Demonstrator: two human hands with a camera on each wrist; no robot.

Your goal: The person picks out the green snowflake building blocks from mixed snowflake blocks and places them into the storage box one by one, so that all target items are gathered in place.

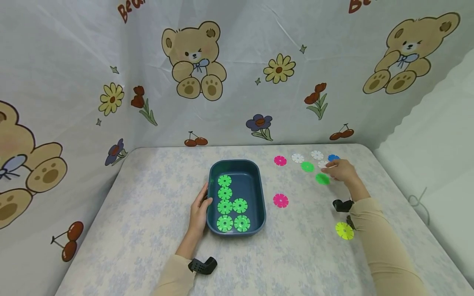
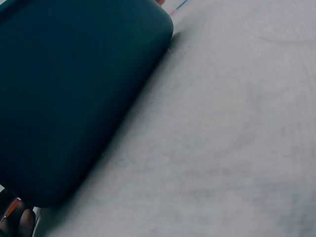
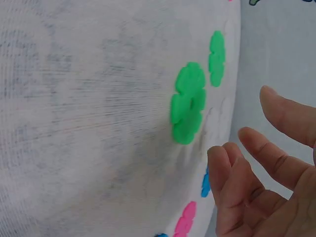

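Observation:
My left hand (image 1: 199,209) grips the left side of a dark blue plastic basin (image 1: 254,232), with the thumb at its rim. Inside the basin lie several green notched snowflake discs (image 1: 224,206). In the left wrist view the outer wall of the basin (image 2: 74,98) fills the upper left. My right hand (image 1: 342,170) hovers over the discs at the back right, thumb and index finger apart with nothing between them. Nearest to it are a green disc (image 1: 322,179), a white disc (image 1: 322,164) and a blue disc (image 1: 333,157). The right wrist view shows a green disc (image 3: 188,103) beside the fingers.
More discs lie right of the basin: a pink one (image 1: 280,160), another pink one (image 1: 280,200), two white ones (image 1: 298,158) and a green one (image 1: 307,166). A yellow disc (image 1: 345,231) lies by the right forearm. A bear-print curtain (image 1: 229,115) hangs behind the table.

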